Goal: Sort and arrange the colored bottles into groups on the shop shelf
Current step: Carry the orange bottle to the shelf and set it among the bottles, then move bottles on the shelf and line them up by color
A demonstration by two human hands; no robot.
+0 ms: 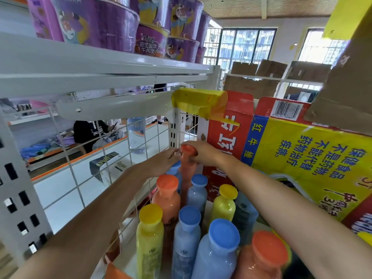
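Shelf unit (100, 65): white metal, top board carries stacked purple noodle cups (96, 23). Wire mesh panel (80, 168) closes off the left side of the lower bay.

Cardboard carton (291, 158): red/yellow/blue print, fills the right side of the bay, barcode on its far top flap. Yellow tape (199, 101) runs over the shelf bracket beside the carton's far corner.

Bottles stand upright in a tight cluster on the lower board, between mesh and carton, colours mixed:
- near row: yellow bottle (150, 234) on the left, blue bottle (219, 250) centre, orange bottle (265, 256) right
- middle: second blue bottle (188, 234), second yellow bottle (225, 202), with a dark-labelled bottle (245, 214) just right of it, cap hidden by the right arm
- further back: second orange bottle (168, 198) left, third blue bottle (198, 190) right
- far end: tall orange bottle (188, 170), its cap higher than the rest; can't tell if its base is on the board. A blue cap (175, 165) shows just left of it, mostly hidden.

Right hand (199, 153): fingers curled round the cap and neck of the tall orange bottle, gripping from the right.

Left hand (164, 160): fingers straight and together, tips at the same bottle's neck from the left; no wrap visible.
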